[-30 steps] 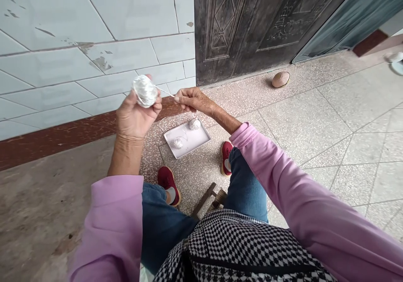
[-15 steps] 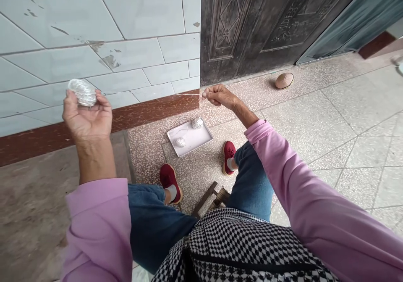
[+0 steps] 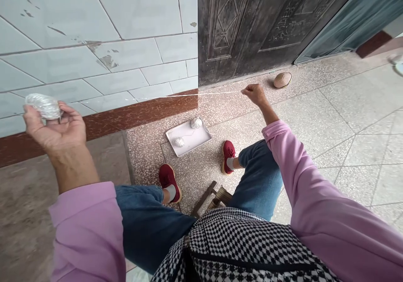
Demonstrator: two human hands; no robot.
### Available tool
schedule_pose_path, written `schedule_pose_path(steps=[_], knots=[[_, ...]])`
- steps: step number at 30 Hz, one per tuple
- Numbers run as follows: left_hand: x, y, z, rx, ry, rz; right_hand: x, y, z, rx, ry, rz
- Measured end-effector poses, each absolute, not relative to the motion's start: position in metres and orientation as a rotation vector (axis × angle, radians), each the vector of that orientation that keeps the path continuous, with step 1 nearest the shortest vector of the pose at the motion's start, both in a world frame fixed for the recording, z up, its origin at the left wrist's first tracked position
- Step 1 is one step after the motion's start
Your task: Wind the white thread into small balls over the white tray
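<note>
My left hand (image 3: 61,126) holds a ball of shiny white string (image 3: 44,106) between thumb and fingers, out to the left in front of the tiled wall. Far to the right, my right hand (image 3: 254,93) is closed in a pinch on a strand of white string (image 3: 201,93). The strand runs nearly level and taut between the two hands; its stretch near the left hand is too thin to follow. On the floor below, a shallow white tray (image 3: 192,143) holds two smaller white balls of string, one at its back right (image 3: 196,123) and one at its front left (image 3: 179,141).
A tiled wall (image 3: 141,17) rises at the left, with a dark carved door (image 3: 239,25) beside it. A rounded tan object (image 3: 282,80) lies near the door. Red shoes (image 3: 166,176) flank the tray's near side, and part of a wooden stool (image 3: 204,198) shows between the legs.
My hands have moved farther apart, the left one leftward and slightly down with the ball, the right one rightward. The visible strand between them has become longer.
</note>
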State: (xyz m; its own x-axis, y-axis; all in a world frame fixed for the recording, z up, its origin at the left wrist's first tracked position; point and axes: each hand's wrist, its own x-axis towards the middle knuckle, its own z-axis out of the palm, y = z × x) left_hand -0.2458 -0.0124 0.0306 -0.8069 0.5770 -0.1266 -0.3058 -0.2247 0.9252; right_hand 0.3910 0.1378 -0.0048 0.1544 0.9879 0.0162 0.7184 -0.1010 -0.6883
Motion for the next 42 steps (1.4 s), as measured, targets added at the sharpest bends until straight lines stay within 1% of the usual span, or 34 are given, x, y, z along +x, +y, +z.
schedule_pose_path(steps=[2, 6, 8, 10, 12, 14, 17, 22, 25, 27, 30, 35, 39, 42], knots=[[-0.251, -0.016, 0.027, 0.31, 1.501, 2.059, 0.406, 0.134, -0.002, -1.955, -1.58, 0.512], [-0.251, -0.021, 0.026, 0.14, 1.258, 2.185, 0.434, 0.126, -0.004, -2.065, -1.487, 0.394], [-0.241, -0.019, 0.029, 0.115, 1.23, 2.182, 0.443, 0.12, -0.008, -2.128, -1.483, 0.402], [-0.223, -0.012, 0.034, 0.14, 1.271, 2.077, 0.443, 0.117, -0.012, -2.181, -1.527, 0.475], [-0.2, -0.003, 0.037, 0.148, 1.194, 1.984, 0.432, 0.119, -0.012, -2.182, -1.605, 0.556], [-0.174, 0.007, 0.039, 0.199, 1.122, 1.909, 0.409, 0.125, -0.007, -2.096, -1.709, 0.579], [-0.135, 0.018, 0.035, 0.385, 0.986, 1.816, 0.354, 0.137, 0.005, -1.761, -1.939, 0.633], [-0.085, 0.024, 0.021, 0.645, 0.937, 1.574, 0.235, 0.131, 0.008, -1.074, -1.973, 1.108], [-0.07, 0.023, 0.016, 0.785, 0.923, 1.437, 0.177, 0.115, 0.0, -0.816, -1.936, 1.207], [-0.067, 0.021, 0.014, 0.869, 0.914, 1.382, 0.153, 0.104, -0.002, -0.758, -1.949, 1.251], [-0.072, 0.019, 0.013, 0.948, 0.912, 1.386, 0.137, 0.09, 0.003, -0.837, -1.979, 1.221], [-0.083, 0.018, 0.008, 0.953, 0.95, 1.511, 0.127, 0.067, 0.015, -0.942, -2.167, 1.139], [-0.082, 0.022, 0.003, 0.883, 1.051, 1.661, 0.12, 0.051, 0.015, -0.881, -2.248, 1.175], [-0.078, 0.024, -0.002, 1.003, 1.199, 1.7, 0.125, 0.05, 0.019, -0.819, -2.202, 1.233]])
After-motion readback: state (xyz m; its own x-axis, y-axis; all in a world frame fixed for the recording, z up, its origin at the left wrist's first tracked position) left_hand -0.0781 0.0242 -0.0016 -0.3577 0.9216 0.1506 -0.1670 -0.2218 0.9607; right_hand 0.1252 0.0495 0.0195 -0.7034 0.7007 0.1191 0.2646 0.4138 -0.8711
